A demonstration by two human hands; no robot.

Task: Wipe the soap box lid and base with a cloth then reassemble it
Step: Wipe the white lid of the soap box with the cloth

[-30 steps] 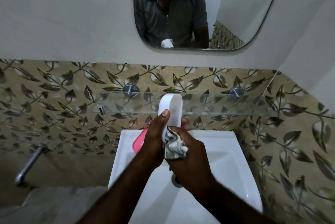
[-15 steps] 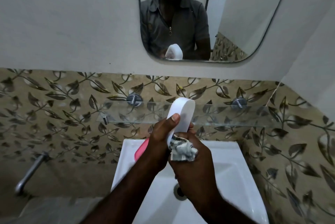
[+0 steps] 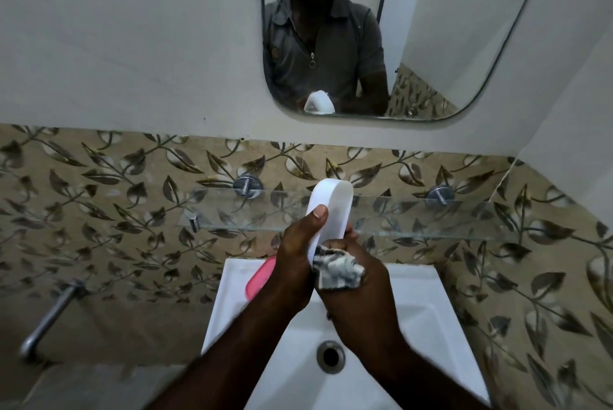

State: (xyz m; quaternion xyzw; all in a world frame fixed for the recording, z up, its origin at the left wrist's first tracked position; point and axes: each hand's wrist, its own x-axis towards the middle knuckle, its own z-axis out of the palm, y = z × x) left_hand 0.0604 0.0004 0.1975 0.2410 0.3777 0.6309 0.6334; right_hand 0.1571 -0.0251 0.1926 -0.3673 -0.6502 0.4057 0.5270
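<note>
My left hand (image 3: 297,255) grips a white oval soap box part (image 3: 333,207) and holds it upright over the sink, thumb on its near face. My right hand (image 3: 360,287) clutches a crumpled grey-and-white cloth (image 3: 338,268) pressed against the lower end of the white part. A pink soap box part (image 3: 260,278) lies on the back left rim of the sink, partly hidden behind my left wrist.
A white sink (image 3: 428,297) with a drain hole (image 3: 330,356) lies below my hands. A glass shelf (image 3: 414,217) crosses the leaf-patterned tile wall just behind the white part. A mirror (image 3: 431,44) hangs above. A metal tap (image 3: 49,320) sticks out at the lower left.
The view has tilted upward, showing more of the mirror. Both hands keep their grip, and the white part and cloth have shifted slightly right and lower in the picture.
</note>
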